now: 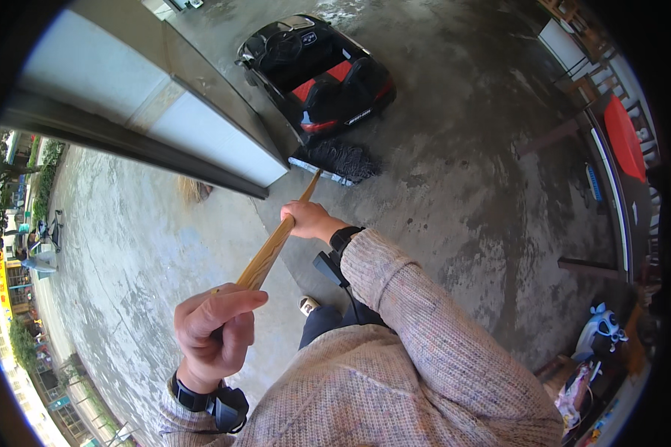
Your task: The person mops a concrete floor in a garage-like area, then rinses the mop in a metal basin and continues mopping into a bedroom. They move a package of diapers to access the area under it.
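Note:
A mop with a flat yellowish wooden handle (271, 253) slants from near my body toward the floor ahead. Its dark, shaggy mop head (343, 159), edged by a pale strip, lies on the concrete beside the wall's end and behind a toy car. My right hand (311, 221) is closed round the handle partway down. At the near end, my left hand (218, 328) is closed on the handle, its index finger stretched over it; its palm side is partly hidden. Both wrists wear black straps with small devices.
The black ride-on toy car (317, 78) with red seats stands ahead. A white wall end (224, 141) rises at left. On the right are a dark table (625, 201) with a red basin (623, 138) and a blue-and-white toy (602, 328). My shoe (309, 305) shows below.

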Demonstrator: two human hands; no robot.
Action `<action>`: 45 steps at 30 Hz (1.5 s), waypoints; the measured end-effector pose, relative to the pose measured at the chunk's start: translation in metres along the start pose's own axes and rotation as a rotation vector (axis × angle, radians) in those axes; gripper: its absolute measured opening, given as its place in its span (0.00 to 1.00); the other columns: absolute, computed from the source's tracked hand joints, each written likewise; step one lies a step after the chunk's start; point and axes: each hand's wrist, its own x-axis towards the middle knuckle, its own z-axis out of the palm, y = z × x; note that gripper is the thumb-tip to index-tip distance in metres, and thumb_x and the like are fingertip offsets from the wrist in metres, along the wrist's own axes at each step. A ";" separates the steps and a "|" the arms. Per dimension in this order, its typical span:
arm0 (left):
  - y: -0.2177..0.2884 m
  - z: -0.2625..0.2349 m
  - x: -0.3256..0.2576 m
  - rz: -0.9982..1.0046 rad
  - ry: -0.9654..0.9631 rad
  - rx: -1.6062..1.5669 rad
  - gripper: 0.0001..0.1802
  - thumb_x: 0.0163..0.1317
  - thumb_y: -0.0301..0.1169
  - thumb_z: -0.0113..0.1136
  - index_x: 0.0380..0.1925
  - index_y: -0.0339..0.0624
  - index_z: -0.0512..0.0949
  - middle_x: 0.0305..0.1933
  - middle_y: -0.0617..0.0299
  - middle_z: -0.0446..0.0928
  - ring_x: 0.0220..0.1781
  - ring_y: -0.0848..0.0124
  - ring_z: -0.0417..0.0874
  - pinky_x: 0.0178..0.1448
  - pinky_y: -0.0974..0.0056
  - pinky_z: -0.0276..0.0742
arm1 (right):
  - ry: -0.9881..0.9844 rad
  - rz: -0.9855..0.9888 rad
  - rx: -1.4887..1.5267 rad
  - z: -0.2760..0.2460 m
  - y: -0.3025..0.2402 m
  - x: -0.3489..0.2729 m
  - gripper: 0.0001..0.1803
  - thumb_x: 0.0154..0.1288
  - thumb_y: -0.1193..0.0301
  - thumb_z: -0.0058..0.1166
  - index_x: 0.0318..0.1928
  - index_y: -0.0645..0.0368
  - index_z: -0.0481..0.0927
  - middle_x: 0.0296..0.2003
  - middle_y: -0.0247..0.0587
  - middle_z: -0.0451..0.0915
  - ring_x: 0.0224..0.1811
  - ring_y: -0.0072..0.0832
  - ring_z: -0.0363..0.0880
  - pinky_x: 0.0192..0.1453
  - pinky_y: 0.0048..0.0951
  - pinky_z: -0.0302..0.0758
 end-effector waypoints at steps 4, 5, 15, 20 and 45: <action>-0.029 -0.044 -0.070 -0.093 0.206 0.024 0.11 0.57 0.16 0.42 0.33 0.32 0.76 0.16 0.67 0.69 0.14 0.82 0.67 0.19 0.75 0.62 | -0.065 0.004 -0.047 0.061 -0.033 0.005 0.12 0.48 0.62 0.61 0.34 0.50 0.77 0.37 0.36 0.78 0.44 0.36 0.77 0.46 0.39 0.73; -0.035 -0.058 -0.085 -0.090 0.244 0.008 0.11 0.58 0.17 0.42 0.34 0.32 0.76 0.16 0.67 0.70 0.14 0.82 0.67 0.19 0.75 0.62 | -0.075 -0.001 -0.050 0.078 -0.041 0.005 0.12 0.48 0.62 0.61 0.33 0.50 0.77 0.37 0.36 0.78 0.44 0.36 0.77 0.46 0.38 0.73; -0.031 -0.182 -0.160 0.131 0.316 -0.001 0.26 0.65 0.39 0.52 0.55 0.28 0.67 0.12 0.73 0.59 0.11 0.84 0.57 0.22 0.74 0.57 | -0.190 -0.107 0.260 0.208 -0.157 -0.021 0.18 0.42 0.59 0.65 0.33 0.55 0.79 0.30 0.41 0.81 0.36 0.37 0.79 0.40 0.35 0.73; -0.016 -0.199 -0.166 0.189 0.378 0.134 0.31 0.66 0.40 0.51 0.59 0.24 0.61 0.14 0.73 0.57 0.13 0.84 0.55 0.21 0.74 0.54 | -0.318 -0.102 0.425 0.216 -0.183 -0.057 0.20 0.42 0.59 0.67 0.35 0.56 0.79 0.28 0.39 0.81 0.34 0.31 0.78 0.38 0.32 0.72; 0.009 0.234 -0.194 0.073 -0.509 -0.161 0.15 0.64 0.19 0.41 0.43 0.39 0.77 0.22 0.67 0.73 0.24 0.78 0.74 0.35 0.73 0.72 | 0.648 0.716 0.263 0.262 0.046 -0.589 0.15 0.44 0.65 0.57 0.35 0.57 0.80 0.30 0.53 0.79 0.36 0.50 0.77 0.40 0.46 0.72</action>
